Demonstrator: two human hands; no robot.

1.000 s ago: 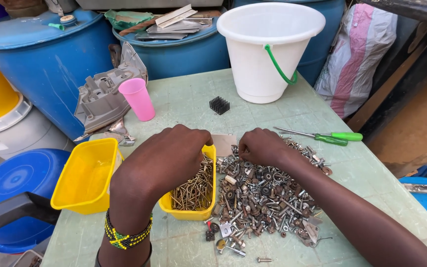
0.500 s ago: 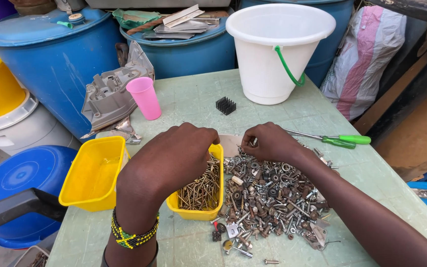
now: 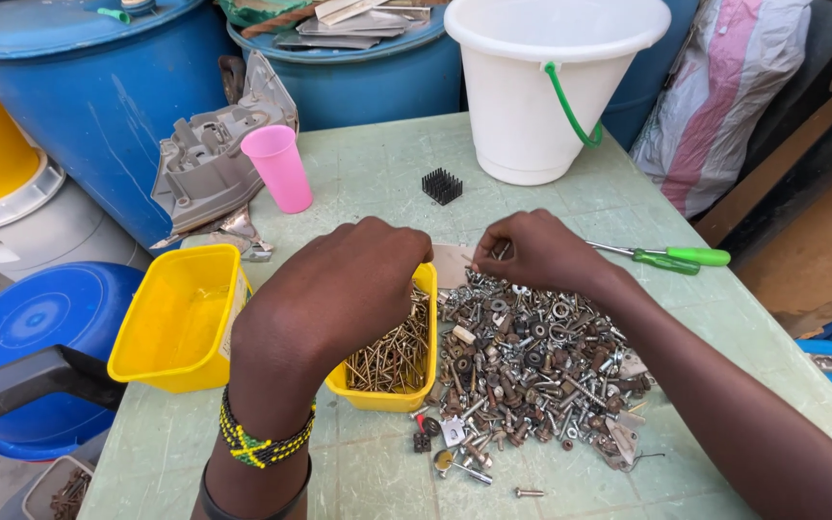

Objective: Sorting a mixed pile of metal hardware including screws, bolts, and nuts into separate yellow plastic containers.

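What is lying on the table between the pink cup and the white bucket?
In the head view, a small black ribbed heat sink lies on the green table between the pink cup and the white bucket; nothing else is there.

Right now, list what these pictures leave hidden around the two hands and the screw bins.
- Head view: the left hand covers the top of the yellow bin of screws, hiding its fingers and anything they hold.
- The right hand curls over the far edge of the hardware pile; any piece pinched there is too small to tell.
- The screwdriver tip is hidden behind that hand.
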